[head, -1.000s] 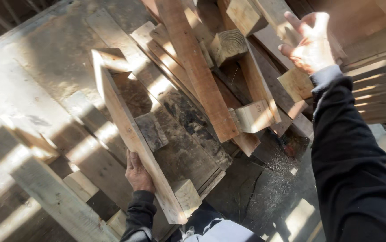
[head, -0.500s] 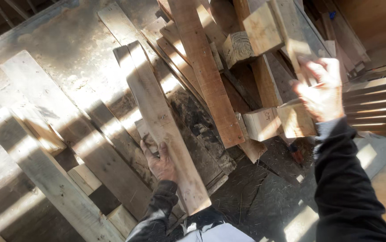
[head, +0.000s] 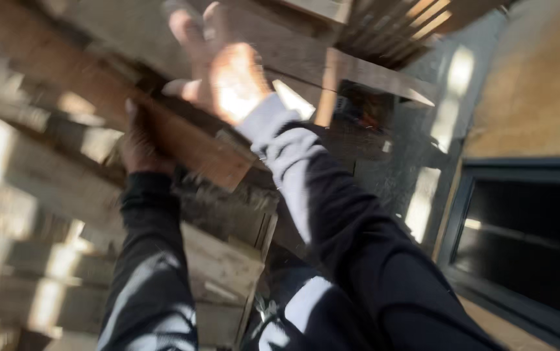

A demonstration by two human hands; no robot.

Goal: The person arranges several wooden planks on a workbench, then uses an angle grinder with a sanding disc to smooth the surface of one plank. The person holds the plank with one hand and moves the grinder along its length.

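a: what have the hands got right now?

b: from where i sit, my left hand (head: 138, 144) is wrapped around the near stretch of a reddish-brown wooden board (head: 182, 140), fingers curled over its upper edge, so i call it gripping. the board runs slantwise, from up beyond the left hand down to a squared end just below the right wrist.

a: and the right hand?

b: my right hand (head: 228, 71) is raised above the board, palm lit by the sun, fingers spread and pointing up. it is open. the thumb reaches down toward the board's top edge, but the picture is smeared, so i cannot tell whether it touches the wood.

a: what lies around them?

b: under and to the left of the left hand is a stack of pale wooden planks (head: 26, 214), striped with sun and shade. directly beneath the board's lower end sits a weathered plank panel (head: 228, 260), near my left forearm. above the right hand a long grey beam (head: 358, 68) crosses toward the right, with slatted wood behind it.

a: anything on the right side?

b: to the right of my right sleeve there is a dark-framed opening (head: 520, 227), and above it a tan wall (head: 540, 84). both sleeves are black with white patches. everything is blurred.
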